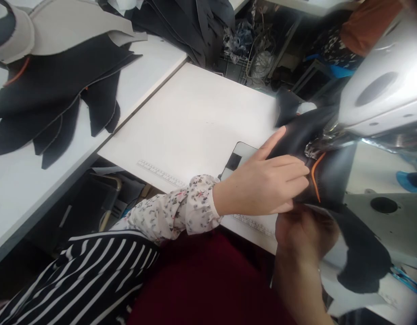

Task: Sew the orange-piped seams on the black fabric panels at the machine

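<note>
The black fabric piece [326, 176] looks matt and slightly padded, edged with orange piping [314, 178]. The sewing machine [381, 90] is glossy white — its presser parts [322, 142] shiny metal. The table [195, 122] is smooth white laminate — the floral sleeve [181, 210] thin cloth.

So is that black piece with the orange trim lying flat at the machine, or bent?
Bent: the black piece curves up under the sewing machine, pressed by the left hand; the right hand holds it below.
</note>
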`<state>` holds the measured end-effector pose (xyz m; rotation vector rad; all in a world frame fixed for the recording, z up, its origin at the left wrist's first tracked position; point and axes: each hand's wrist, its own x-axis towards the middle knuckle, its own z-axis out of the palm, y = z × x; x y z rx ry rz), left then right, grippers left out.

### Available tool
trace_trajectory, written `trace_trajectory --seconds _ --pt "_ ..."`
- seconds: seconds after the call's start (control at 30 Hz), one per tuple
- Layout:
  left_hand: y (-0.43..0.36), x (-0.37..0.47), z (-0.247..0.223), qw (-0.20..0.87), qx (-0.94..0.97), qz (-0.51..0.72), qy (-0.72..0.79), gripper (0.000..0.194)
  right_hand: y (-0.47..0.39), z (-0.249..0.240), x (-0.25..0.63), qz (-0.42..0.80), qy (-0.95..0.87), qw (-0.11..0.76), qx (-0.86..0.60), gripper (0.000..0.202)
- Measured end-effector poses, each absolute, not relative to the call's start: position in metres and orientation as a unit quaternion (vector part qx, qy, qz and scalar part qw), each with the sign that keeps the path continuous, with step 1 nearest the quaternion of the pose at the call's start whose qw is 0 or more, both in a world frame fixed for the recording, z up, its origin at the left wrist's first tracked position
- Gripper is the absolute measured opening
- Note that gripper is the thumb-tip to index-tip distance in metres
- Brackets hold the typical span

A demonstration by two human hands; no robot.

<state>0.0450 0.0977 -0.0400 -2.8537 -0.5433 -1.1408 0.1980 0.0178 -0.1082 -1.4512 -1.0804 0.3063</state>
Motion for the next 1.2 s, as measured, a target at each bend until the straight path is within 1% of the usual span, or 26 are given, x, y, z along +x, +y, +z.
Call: trace_trajectory --seconds 0.07,0.13,0.2,0.27,0.33,0.37,0.47,0.5,0.67,0.77,0.9,1.07,1.2 --pt "0.099 0.046 -0.041 0.02 -0.91 -0.376 -0.172 0.029 0.016 -0.098 0.185 0.178 -0.426 0.678 -0.572 0.024" --pt "0.101 0.046 -0.041 0.025 -0.908 -0.382 -0.17 0.029 0.016 -0.085 0.173 0.25 -0.385 0.722 -0.518 0.016" --pt "0.102 0.047 -0.041 0.028 -0.908 -0.383 -0.169 0.029 0.016 -0.071 0.167 0.325 -0.354 0.743 -0.465 0.012" --pt "0.104 0.048 -0.041 0.03 -0.906 -0.388 -0.168 0.029 0.018 -0.061 0.168 0.37 -0.339 0.75 -0.43 0.017" --pt "0.104 0.05 -0.042 0.033 -0.902 -0.396 -0.166 0.028 0.021 -0.058 0.174 0.375 -0.327 0.753 -0.431 0.026" --pt "0.105 0.051 -0.044 0.034 -0.899 -0.403 -0.166 0.027 0.023 -0.059 0.179 0.364 -0.319 0.755 -0.441 0.026" --pt "0.105 0.053 -0.047 0.026 -0.89 -0.421 -0.174 0.023 0.028 -0.07 0.191 0.319 -0.323 0.765 -0.458 0.014" --pt "0.105 0.054 -0.048 0.022 -0.887 -0.425 -0.178 0.023 0.029 -0.075 0.195 0.301 -0.339 0.763 -0.46 0.015" --pt "0.105 0.06 -0.051 0.016 -0.871 -0.45 -0.197 0.016 0.031 -0.097 0.21 0.266 -0.42 0.703 -0.508 0.025" --pt "0.106 0.065 -0.054 0.015 -0.86 -0.469 -0.201 0.012 0.037 -0.098 0.215 0.252 -0.439 0.672 -0.54 0.031" --pt "0.11 0.071 -0.056 0.011 -0.846 -0.488 -0.214 0.014 0.047 -0.092 0.221 0.19 -0.459 0.631 -0.596 0.041" --pt "0.114 0.072 -0.057 0.007 -0.834 -0.506 -0.222 0.012 0.05 -0.08 0.231 0.146 -0.495 0.542 -0.663 0.039" --pt "0.116 0.072 -0.063 -0.01 -0.831 -0.509 -0.222 0.011 0.049 -0.06 0.236 0.15 -0.466 0.503 -0.712 0.037"
